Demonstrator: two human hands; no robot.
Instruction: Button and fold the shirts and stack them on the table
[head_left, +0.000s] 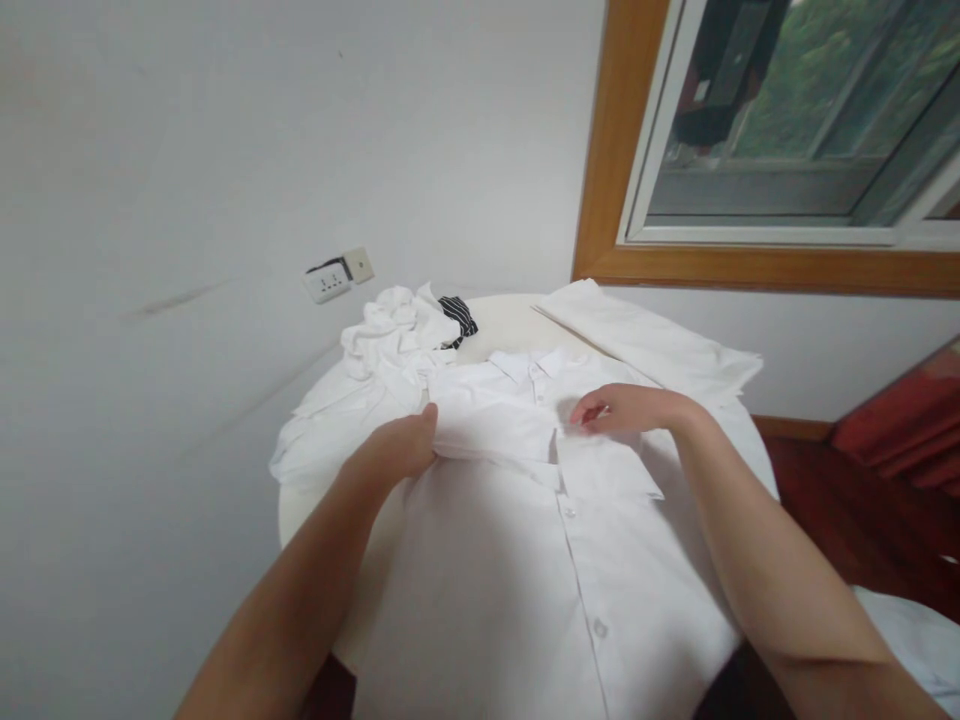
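Observation:
A white button-up shirt (pixel 487 580) lies front up with its collar away from me and its lower part toward me. One sleeve (pixel 487 425) is laid across the chest, its cuff (pixel 600 465) reaching past the row of buttons. At the left edge of the shirt, my left hand (pixel 409 440) is closed on the folded cloth, thumb on top and other fingers mostly hidden. My right hand (pixel 619 408) is bent over the chest, its curled fingertips pinching cloth at the cuff's upper edge.
Under the shirt is a round cream table (pixel 499 320). Crumpled white clothes (pixel 390 340) and a black striped cloth (pixel 459 318) lie at the back left. A folded white garment (pixel 652 335) lies at the back right. The wall with a socket (pixel 328 281) borders the table.

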